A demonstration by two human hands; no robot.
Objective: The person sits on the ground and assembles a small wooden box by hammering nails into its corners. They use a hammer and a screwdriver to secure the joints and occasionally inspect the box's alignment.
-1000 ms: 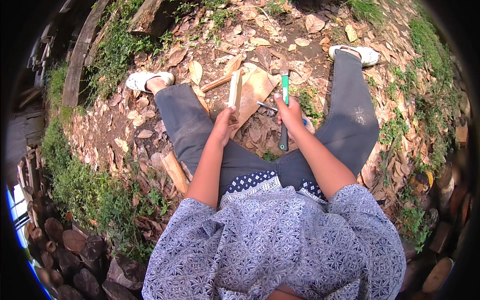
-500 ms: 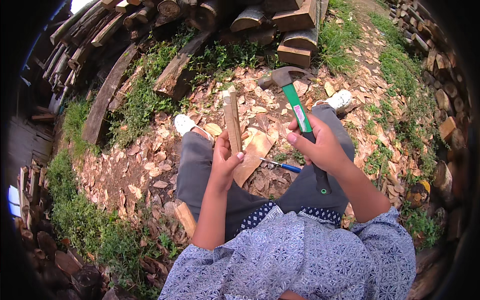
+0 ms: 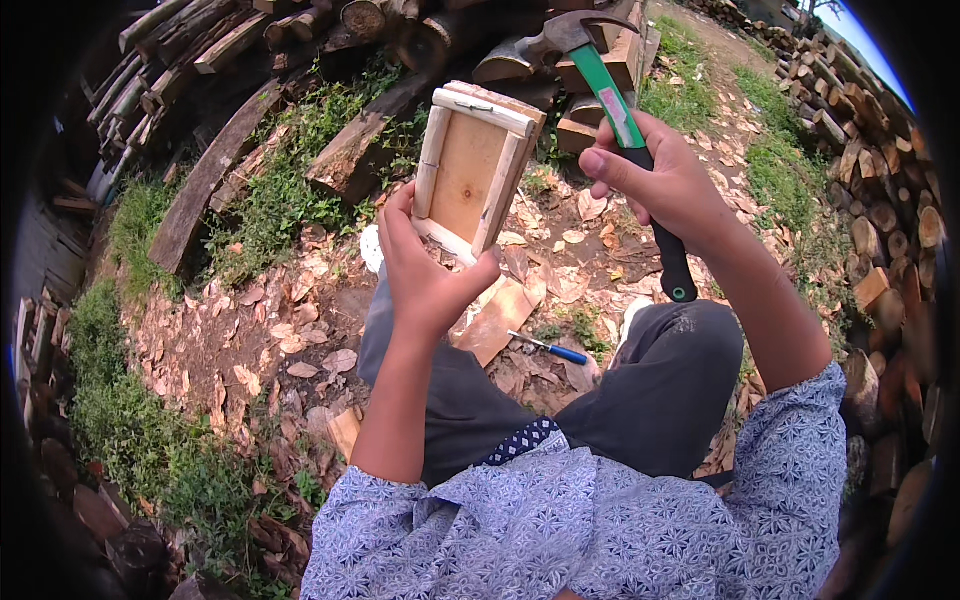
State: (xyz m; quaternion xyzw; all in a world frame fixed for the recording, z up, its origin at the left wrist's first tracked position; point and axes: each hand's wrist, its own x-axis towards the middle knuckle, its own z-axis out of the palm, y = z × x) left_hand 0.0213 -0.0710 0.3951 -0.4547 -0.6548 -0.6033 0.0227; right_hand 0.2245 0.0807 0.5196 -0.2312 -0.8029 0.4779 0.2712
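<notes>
My left hand (image 3: 432, 270) grips a small rectangular wooden frame (image 3: 474, 180) by its lower end. Pale strips run round its rim, with a flat brown panel set inside, and its panelled face is tilted up toward me. In my right hand (image 3: 665, 180) is a claw hammer (image 3: 612, 95), held around the upper part of its black grip. The hammer's shaft is green and its metal head points up, to the right of the frame and apart from it. On the ground between my legs lies a blue-handled tool (image 3: 563, 352) with a thin metal shaft, beside a flat wooden board (image 3: 497, 318).
Stacked logs and planks (image 3: 430, 45) rise ahead, with another log pile (image 3: 880, 220) on the right. A long plank (image 3: 215, 180) leans at the left. Dry leaves (image 3: 290, 330) and green weeds (image 3: 150, 410) cover the ground. A wood piece (image 3: 345, 432) lies beside my left leg.
My left hand has raised the wooden frame and turned it from edge-on to show its panelled face. The hammer has moved up in my right hand. My right knee has bent inward.
</notes>
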